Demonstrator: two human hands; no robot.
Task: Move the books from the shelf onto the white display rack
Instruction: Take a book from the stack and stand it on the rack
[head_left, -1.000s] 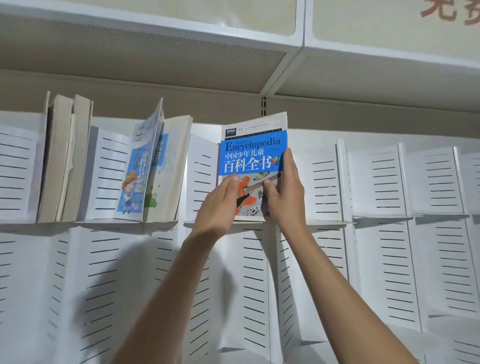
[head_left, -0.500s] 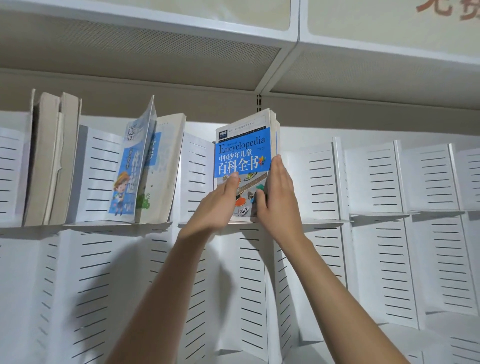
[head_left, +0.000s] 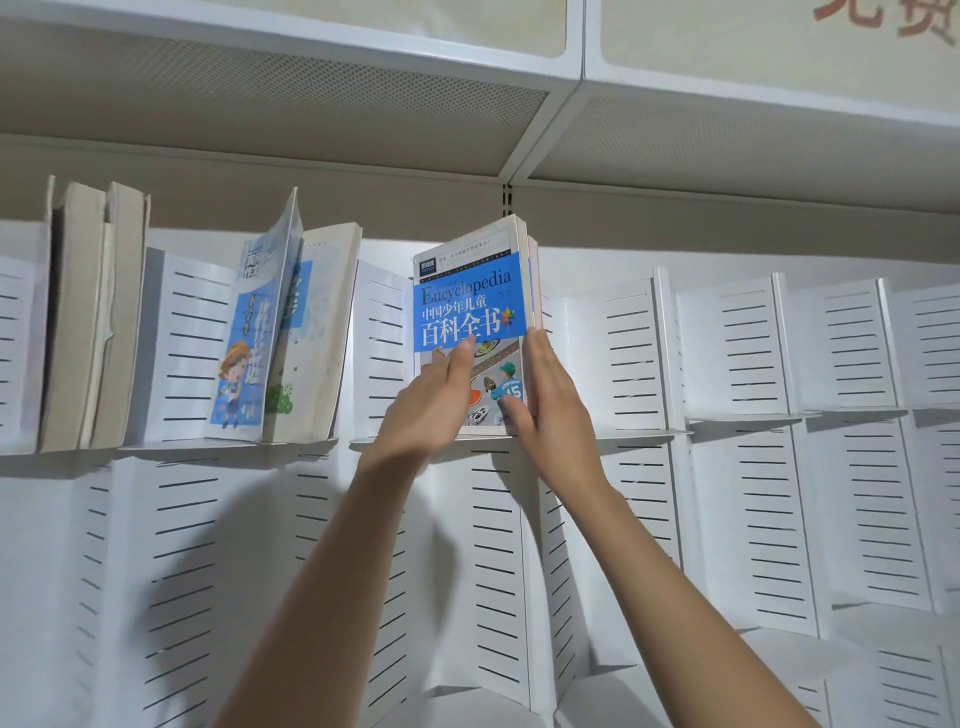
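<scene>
Between the fingers of both hands: the encyclopedia book, blue band across the cover, standing upright on the rack ledge with its front cover facing out.

Left hand: fingers straight, lying together flat on the lower cover, tips at the bottom edge of the blue band. No curl round the book.

Right hand: fingers straight up along the book's right edge, thumb pressing the lower right of the cover, so the edge is pinched between thumb and fingers.

Just behind the right fingers: a second book, only its thin reddish edge showing against the encyclopedia. Cannot tell whether the fingers touch it.

Left of the left fingers, one bay over on the same ledge level: two children's paperbacks, light blue covers, cartoon child on the front one, both leaning right, the front one's cover peeling open at the top.

Further left: a group of pale books, page edges out, upright.

Right of the right fingers: white display rack, slotted panels and dividers. More slotted panels run below the ledge.

Above the fingers: underside of a white shelf, perforated panel.
</scene>
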